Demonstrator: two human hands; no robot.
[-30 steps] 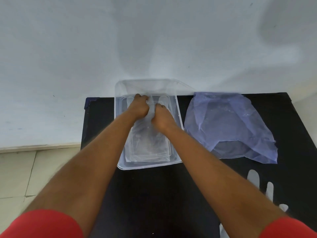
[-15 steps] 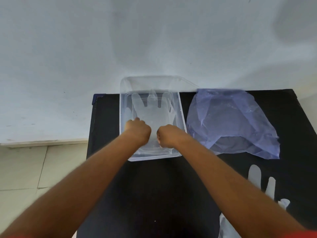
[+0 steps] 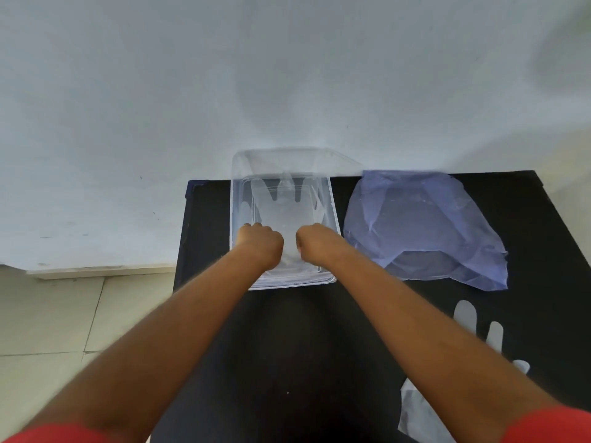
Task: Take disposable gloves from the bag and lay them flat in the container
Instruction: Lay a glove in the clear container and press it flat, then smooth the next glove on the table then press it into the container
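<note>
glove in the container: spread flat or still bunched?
Spread flat. The glove lies open in the container, its fingers fanned toward the far wall. Both hands cover its cuff end, so that part cannot be told.

Two gloves (image 3: 281,209) (image 3: 425,401), one container (image 3: 236,199), one bag (image 3: 425,225)

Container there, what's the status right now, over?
Left hand and right hand fisted at the container near end. Clear glove flat inside, fingers pointing away. Bag beside it; another glove on the table. Nothing blocking.

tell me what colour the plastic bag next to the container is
The bag is a translucent pale blue-violet, seen clearly in the head view on the black table.
</note>
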